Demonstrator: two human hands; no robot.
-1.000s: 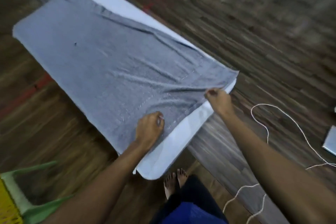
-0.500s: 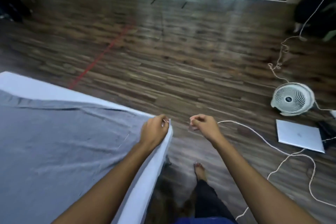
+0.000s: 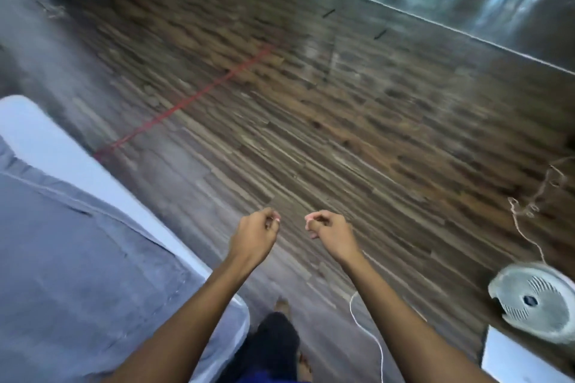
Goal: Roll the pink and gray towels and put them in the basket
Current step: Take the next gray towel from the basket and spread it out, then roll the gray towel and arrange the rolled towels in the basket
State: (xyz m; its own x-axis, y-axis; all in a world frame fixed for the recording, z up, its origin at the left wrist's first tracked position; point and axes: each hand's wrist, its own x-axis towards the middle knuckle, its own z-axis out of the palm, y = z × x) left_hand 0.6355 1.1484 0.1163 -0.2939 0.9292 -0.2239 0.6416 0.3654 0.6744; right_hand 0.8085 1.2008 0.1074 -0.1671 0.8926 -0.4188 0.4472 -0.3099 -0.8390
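Dark wood-plank flooring (image 3: 342, 134) fills most of your view, streaked with blur. A thin red line (image 3: 186, 99) crosses it and runs down toward the white table (image 3: 46, 140) at your left. On that table the gray towel (image 3: 77, 258) lies spread out flat with a few shallow creases. It covers the near part of the tabletop and leaves a bare white band along the far edge and at the rounded near corner. Both of your arms reach forward over the floor, off the table's right side and clear of the towel. Your left hand (image 3: 253, 236) is closed, its fingers curled in against the thumb, with nothing visible in its grasp. Your right hand (image 3: 331, 232) is just beside it, apart by a small gap, and closed the same way, fingertips tucked toward the thumb and holding nothing. Below your forearms your foot (image 3: 281, 305) shows on the floor above a dark trouser leg (image 3: 273, 342). A white cord (image 3: 370, 336) loops across the boards under your right forearm. At the lower right a round white fan (image 3: 535, 298) sits on the floor, and a flat white slab (image 3: 516, 357) lies just in front of it at the picture's edge; what the slab is cannot be told. A thinner tangled cord (image 3: 529, 205) trails down the right side toward the fan.
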